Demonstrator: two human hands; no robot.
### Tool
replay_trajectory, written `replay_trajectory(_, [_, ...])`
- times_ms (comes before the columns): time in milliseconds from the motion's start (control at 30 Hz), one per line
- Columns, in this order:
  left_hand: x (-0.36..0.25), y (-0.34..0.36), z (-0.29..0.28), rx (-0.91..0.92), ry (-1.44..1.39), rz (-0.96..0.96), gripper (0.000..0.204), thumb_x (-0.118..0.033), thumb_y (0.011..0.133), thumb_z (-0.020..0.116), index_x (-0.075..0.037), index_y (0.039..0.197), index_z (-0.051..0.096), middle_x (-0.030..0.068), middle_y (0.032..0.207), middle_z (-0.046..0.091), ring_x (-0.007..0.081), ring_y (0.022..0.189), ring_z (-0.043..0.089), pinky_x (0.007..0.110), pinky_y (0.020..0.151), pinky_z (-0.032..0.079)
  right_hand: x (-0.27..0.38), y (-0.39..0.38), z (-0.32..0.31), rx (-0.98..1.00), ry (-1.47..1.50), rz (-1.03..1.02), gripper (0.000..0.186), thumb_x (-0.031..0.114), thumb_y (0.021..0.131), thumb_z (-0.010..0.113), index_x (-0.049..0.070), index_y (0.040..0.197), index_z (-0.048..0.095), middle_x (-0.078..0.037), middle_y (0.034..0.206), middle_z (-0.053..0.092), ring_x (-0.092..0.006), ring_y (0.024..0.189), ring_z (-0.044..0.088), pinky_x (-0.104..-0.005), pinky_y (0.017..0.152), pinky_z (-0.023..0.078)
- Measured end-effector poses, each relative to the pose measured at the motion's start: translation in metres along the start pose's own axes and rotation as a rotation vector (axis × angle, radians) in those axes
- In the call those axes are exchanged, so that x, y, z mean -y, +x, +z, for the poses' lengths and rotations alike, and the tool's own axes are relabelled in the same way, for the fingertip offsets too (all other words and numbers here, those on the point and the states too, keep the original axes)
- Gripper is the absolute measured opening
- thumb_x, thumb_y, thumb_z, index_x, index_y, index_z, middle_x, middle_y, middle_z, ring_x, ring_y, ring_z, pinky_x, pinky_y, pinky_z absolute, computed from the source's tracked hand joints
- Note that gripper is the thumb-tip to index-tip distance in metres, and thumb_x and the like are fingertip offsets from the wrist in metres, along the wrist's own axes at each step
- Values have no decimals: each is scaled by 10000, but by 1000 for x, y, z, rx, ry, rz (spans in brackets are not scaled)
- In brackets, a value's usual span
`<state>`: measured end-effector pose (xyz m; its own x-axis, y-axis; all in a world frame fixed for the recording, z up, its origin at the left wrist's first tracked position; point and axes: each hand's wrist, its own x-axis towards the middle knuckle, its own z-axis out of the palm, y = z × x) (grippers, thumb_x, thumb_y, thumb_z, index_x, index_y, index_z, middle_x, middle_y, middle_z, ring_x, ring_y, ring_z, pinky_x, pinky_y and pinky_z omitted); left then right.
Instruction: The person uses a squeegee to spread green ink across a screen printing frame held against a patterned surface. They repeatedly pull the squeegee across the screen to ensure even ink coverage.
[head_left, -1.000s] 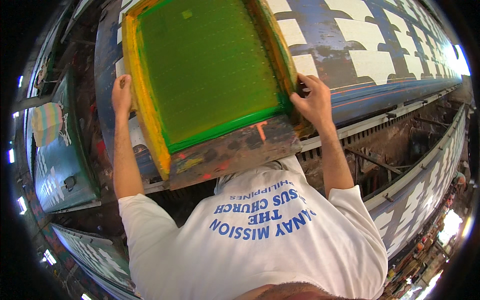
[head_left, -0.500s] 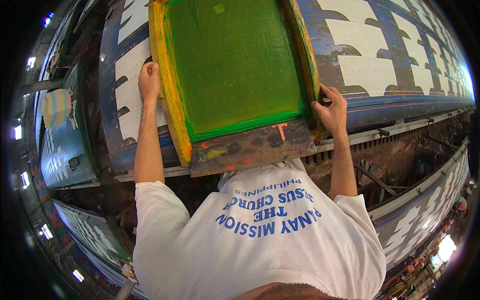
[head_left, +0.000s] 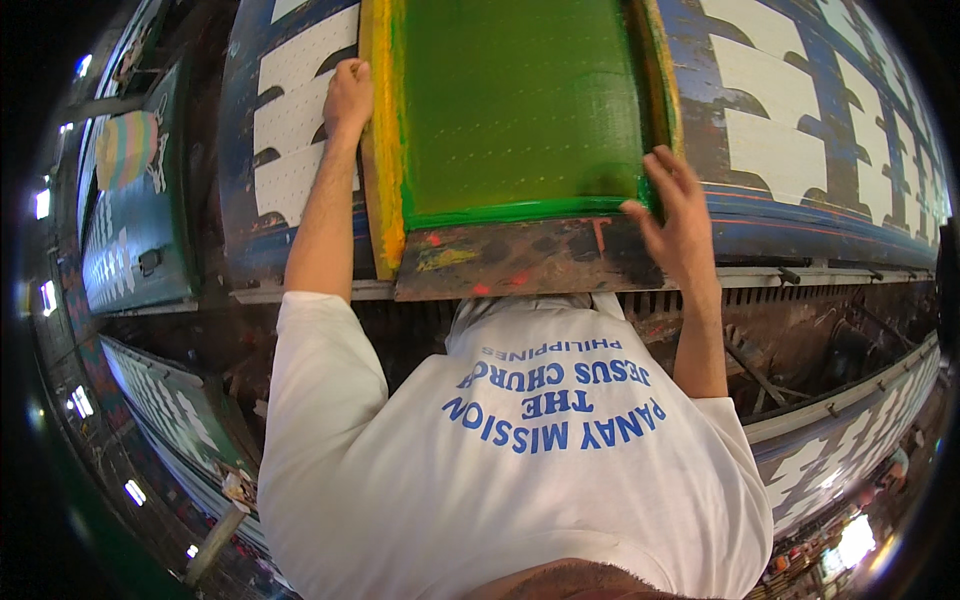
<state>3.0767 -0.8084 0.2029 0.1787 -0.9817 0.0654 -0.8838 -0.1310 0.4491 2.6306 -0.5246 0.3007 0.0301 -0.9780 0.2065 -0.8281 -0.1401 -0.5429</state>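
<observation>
A screen printing frame point(head_left: 384, 170) lies in front of me, its wooden sides smeared yellow and green around a green mesh point(head_left: 520, 110). Along its near end runs a dark, paint-spotted board point(head_left: 530, 258). My left hand point(head_left: 348, 98) is closed at the frame's left side, fingers curled against the wood. At the near right corner, my right hand point(head_left: 680, 215) has thumb and fingers spread, the fingertips at the frame's right side. White cut fabric pieces point(head_left: 300, 125) lie on the table left of the frame, and more white pieces point(head_left: 770, 155) lie to its right.
The long blue, paint-stained table point(head_left: 780, 210) has a metal rail point(head_left: 830, 277) along its near edge. Another table point(head_left: 150, 250) stands at the left with a striped cloth point(head_left: 127, 150) on it. Behind me at the right is a further table with white pieces point(head_left: 840, 450).
The frame now sits farther right in view and straighter, with my left hand still at its side. My right hand's fingers have spread from a pinch at the right edge.
</observation>
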Motion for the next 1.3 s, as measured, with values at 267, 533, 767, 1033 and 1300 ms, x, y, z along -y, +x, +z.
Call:
replay_trajectory(267, [-7,-8,-3,2,-56,-3,450,-468,1102,499,-143,1392,614,158,1312,701,389,1220,676,532,1021,533,100,-9,48,598,26,-441,526,77,776,818,46,1291,715,-153,1337,693,-359,1213,674,-450,1049,554])
replay_trajectory(533, [-8,-14,-5,2,-144,-13,412,-431,1108,451,-171,1372,632,189,1281,692,415,1194,675,564,1007,529,126,-3,73,442,-338,-197,510,20,756,744,53,1264,739,-93,1248,746,-280,1113,722,-402,908,596])
replay_trajectory(767, [5,1,21,-78,-48,79,462,-466,1110,420,-153,1396,602,254,1316,662,487,1185,668,602,1009,535,144,2,49,425,-344,-107,566,-18,674,758,132,1220,785,-45,1207,794,-276,1110,742,-408,920,597])
replay_trajectory(1033, [1,-1,22,-147,-125,128,303,-322,1104,441,-95,1177,630,263,1159,663,480,1082,662,569,922,561,138,8,65,375,-391,-151,593,-10,671,792,126,1247,774,-44,1246,782,-262,1122,744,-397,921,605])
replay_trajectory(1300, [2,-6,10,-24,-225,53,448,-434,1121,381,-182,1363,661,223,1355,649,455,1254,631,585,1054,506,118,15,102,185,-428,-215,609,8,689,807,131,1279,720,-54,1221,757,-278,1106,737,-400,898,604])
